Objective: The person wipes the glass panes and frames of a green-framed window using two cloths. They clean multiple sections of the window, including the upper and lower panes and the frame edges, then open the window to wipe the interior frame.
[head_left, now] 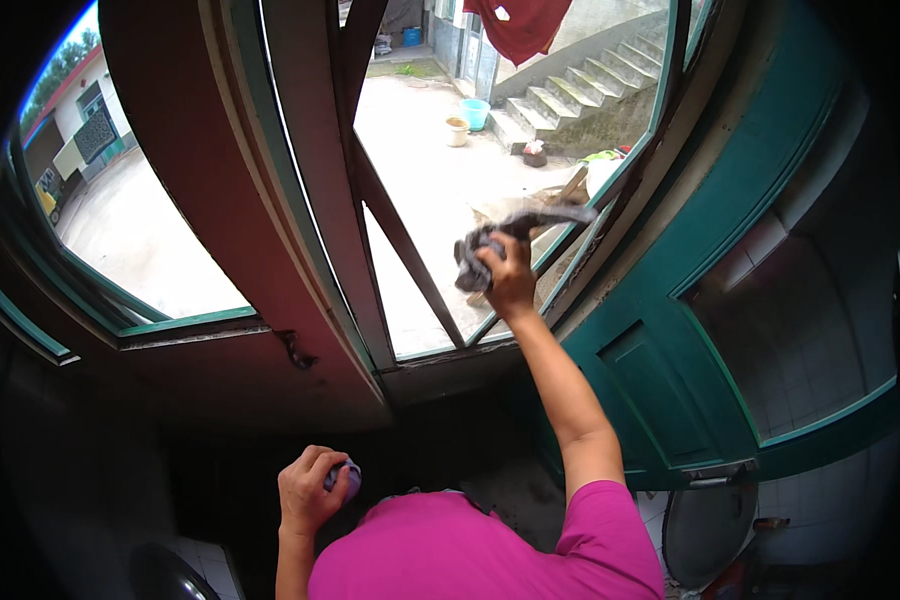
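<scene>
My right hand (510, 282) reaches forward, its fingers wrapped round a crumpled grey cloth (480, 262). One loose end of the cloth trails to the right and is blurred. Behind it is the window pane (415, 290), set in a dark frame with green edging; whether the cloth touches the glass I cannot tell. Lower and to the left, close to my body, my left hand (308, 488) is closed round a small rounded lavender bundle (347, 480), which looks like bunched cloth. The fingers partly hide it.
A reddish-brown door panel (185, 150) with a dark handle (295, 350) stands on the left. On the right is a green door (660, 390) with a glazed upper part. Outside are concrete steps (580, 85), a blue basin (474, 113) and a hanging red cloth (520, 25).
</scene>
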A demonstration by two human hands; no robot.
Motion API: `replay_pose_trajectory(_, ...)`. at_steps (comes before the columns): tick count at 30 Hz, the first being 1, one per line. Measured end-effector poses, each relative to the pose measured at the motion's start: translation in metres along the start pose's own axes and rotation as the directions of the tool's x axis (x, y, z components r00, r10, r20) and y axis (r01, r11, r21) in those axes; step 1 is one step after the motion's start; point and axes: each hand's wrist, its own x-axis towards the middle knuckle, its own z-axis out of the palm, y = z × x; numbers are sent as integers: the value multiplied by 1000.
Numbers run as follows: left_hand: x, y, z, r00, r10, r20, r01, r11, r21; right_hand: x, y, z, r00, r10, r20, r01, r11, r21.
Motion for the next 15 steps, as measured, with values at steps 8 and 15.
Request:
replay_pose_trajectory(8,-17,25,13,987,-132,93,121,987,110,-231,-6,56,332,662,672,-849,520,-92)
replay_pose_trajectory(15,-14,43,34,982,-125,139,101,981,167,38,-128,-39,947,130,-294,96,757,646)
